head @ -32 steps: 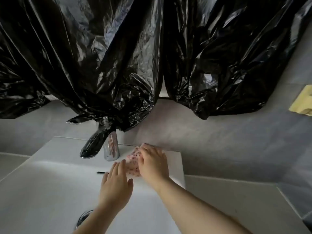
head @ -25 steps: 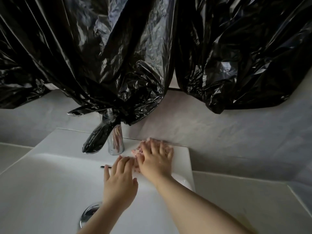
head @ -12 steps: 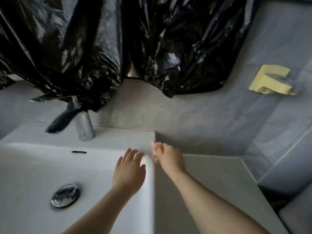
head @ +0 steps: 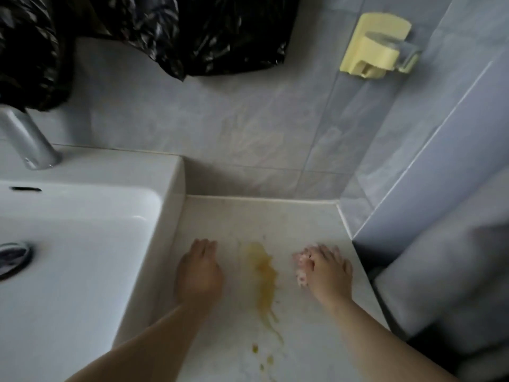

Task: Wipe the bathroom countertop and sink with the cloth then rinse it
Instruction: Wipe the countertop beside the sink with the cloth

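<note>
A pale countertop (head: pixel 239 216) lies to the right of the white sink (head: pixel 91 244). A yellow spill (head: pixel 263 274) streaks down its middle. My right hand (head: pixel 326 267) presses a pink speckled cloth (head: pixel 300 264) flat on the countertop, just right of the spill; most of the cloth is hidden under the hand. My left hand (head: pixel 199 271) rests flat with straight fingers on the countertop between the sink's side wall and the spill, holding nothing.
A chrome tap (head: pixel 26 139) stands at the sink's back left, with the drain plug (head: pixel 12 257) in the basin. Black plastic sheeting (head: pixel 192 31) hangs over the tiled wall. A yellow wall holder (head: pixel 377 45) is mounted top right. A grey ledge (head: pixel 429 216) borders the countertop's right edge.
Both hands have left the sink rim and moved right onto the countertop. The cloth went along under my right hand. The view has swung right, showing the yellow spill.
</note>
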The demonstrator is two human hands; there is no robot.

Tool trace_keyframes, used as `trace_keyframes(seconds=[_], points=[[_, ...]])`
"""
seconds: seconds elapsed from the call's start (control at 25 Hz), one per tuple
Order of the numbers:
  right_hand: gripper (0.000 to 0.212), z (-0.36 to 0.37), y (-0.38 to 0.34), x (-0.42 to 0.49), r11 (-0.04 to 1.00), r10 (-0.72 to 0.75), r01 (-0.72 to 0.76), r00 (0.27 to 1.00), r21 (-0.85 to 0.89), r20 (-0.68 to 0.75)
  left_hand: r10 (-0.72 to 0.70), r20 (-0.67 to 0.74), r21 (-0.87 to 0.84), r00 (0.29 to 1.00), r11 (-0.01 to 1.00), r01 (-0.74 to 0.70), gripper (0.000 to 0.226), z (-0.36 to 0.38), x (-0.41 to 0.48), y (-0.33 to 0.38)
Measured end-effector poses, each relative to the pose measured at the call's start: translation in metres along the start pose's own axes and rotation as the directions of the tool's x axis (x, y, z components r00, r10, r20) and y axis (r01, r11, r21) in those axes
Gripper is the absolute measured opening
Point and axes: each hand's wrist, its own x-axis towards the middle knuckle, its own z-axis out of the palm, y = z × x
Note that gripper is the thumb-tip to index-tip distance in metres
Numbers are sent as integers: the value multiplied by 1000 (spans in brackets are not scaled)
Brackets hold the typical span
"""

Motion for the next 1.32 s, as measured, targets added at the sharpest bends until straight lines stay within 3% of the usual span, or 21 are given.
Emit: trace_keyframes(seconds=[0.12, 0.24, 0.28, 0.36, 0.44, 0.52, 0.56, 0.64, 0.72, 0.76, 0.92, 1.08, 1.2, 1.32], points=[[74, 24, 31, 5, 995, -37, 37, 999, -89, 1, -86, 49, 121, 995, 989, 79, 61, 19, -13, -14], [58, 27, 29, 33, 989, 143, -144, 989, -19, -41, -75, -10, 226, 997, 971, 76, 64, 29, -18, -21], [57, 27, 16, 37, 990, 142, -142, 988, 8, -53, -77, -14, 231, 997, 970, 78, 64, 30, -17, -21], [62, 36, -17, 32, 996, -77, 81, 993, 41, -85, -81, -15, 250, 997, 965, 82, 64, 31, -15, -21], [61, 51, -27, 17, 927, -374, 370, 923, -54, -97, -72, -7, 253, 997, 965, 71, 63, 32, -15, -22], [57, 48, -5, 26, 886, -459, 446, 882, -126, -107, -68, -9, 256, 998, 964, 68, 62, 31, -15, -23], [56, 41, 9, 38, 917, -395, 384, 911, -110, -115, -72, -10, 259, 997, 963, 72, 62, 31, -15, -23], [55, 25, 24, 64, 995, -94, 92, 994, -36, -55, -81, -18, 258, 997, 963, 83, 62, 32, -14, -23], [59, 23, 2, 87, 987, 160, -160, 987, 25, -10, -76, -37, 264, 996, 961, 83, 62, 33, -13, -23], [61, 23, -21, 93, 984, 174, -174, 985, 36, 9, -75, -45, 266, 996, 960, 84, 62, 33, -13, -22], [55, 41, -133, 94, 972, -213, 201, 972, 122, 97, -59, -112, 277, 992, 957, 89, 60, 35, -15, -23], [54, 47, -211, 78, 834, -552, 538, 815, 120, 177, -63, -150, 273, 987, 957, 102, 61, 39, -15, -25], [53, 47, -218, 90, 780, -625, 614, 760, 117, 176, -48, -183, 271, 982, 958, 98, 60, 42, -15, -28], [52, 42, -163, 116, 836, -549, 538, 822, 109, 153, -35, -188, 269, 982, 959, 86, 60, 40, -15, -27]])
